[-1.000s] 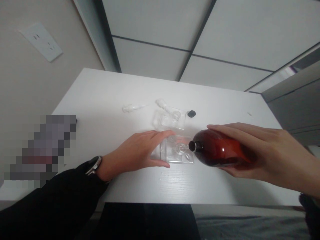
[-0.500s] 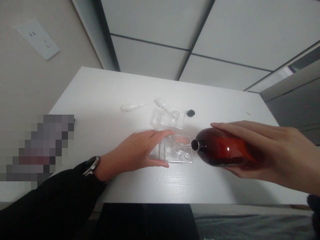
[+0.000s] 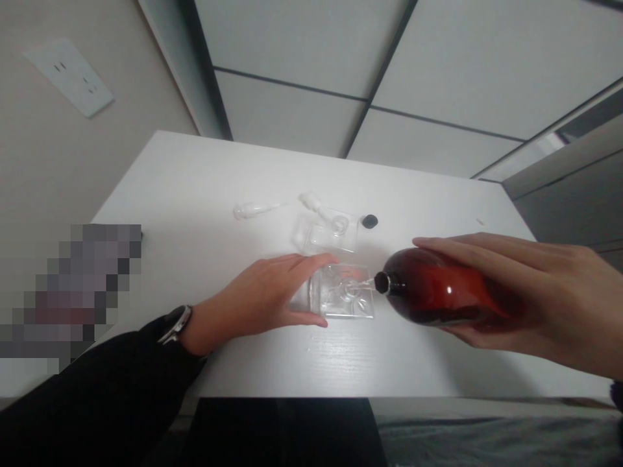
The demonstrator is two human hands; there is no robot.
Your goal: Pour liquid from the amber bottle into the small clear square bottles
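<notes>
My left hand (image 3: 272, 292) is closed around a clear square bottle (image 3: 335, 308) on the white table, with the thumb and fingers along its sides. The bottle's round open mouth faces up. In my right hand (image 3: 530, 292) is a dark amber bottle (image 3: 438, 285), tilted so that its open neck points left. A thin clear stream runs from this neck to the mouth of the clear bottle. Just behind stands a second clear square bottle (image 3: 331, 240), with no hand on it. The liquid level inside the held bottle is hard to make out.
Behind the bottles lie a clear pump top (image 3: 256, 209), a whitish pump-like piece (image 3: 310, 201) and a black cap (image 3: 370, 221). Small drops show on the white table (image 3: 389, 363) in front. White panels (image 3: 292, 117) stand beyond its far edge. A blurred-out object (image 3: 82, 285) is at the left.
The amber bottle has moved slightly right, away from the clear bottle's mouth, and the stream between them looks longer. My left hand keeps its hold; the view has shifted a little.
</notes>
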